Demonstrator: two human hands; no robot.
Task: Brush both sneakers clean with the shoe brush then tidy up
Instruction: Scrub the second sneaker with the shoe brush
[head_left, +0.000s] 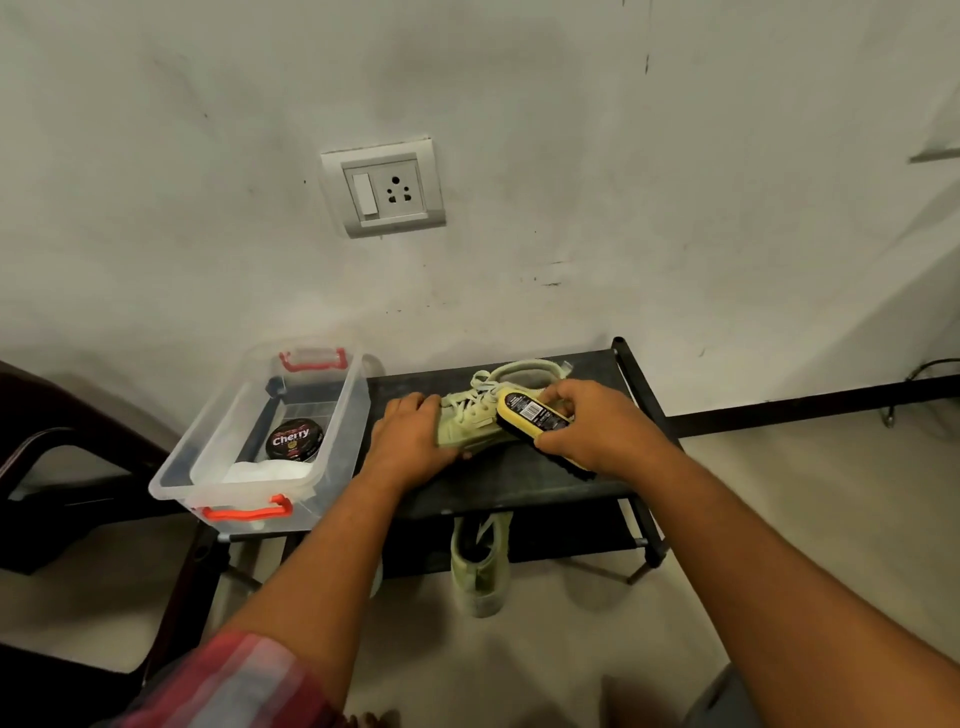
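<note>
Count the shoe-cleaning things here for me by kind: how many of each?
Sneakers: 2, one being brushed, one lower down
Shoe brush: 1
Polish tin: 1
Clear storage box: 1
Total: 5

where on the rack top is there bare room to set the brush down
Best: the dark front strip of the rack top, between the sneaker and the front edge. A smaller bare patch lies behind the left hand, between the clear bin and the sneaker's laces. The bin fills the left end; the right hand and brush crowd the right.
</note>
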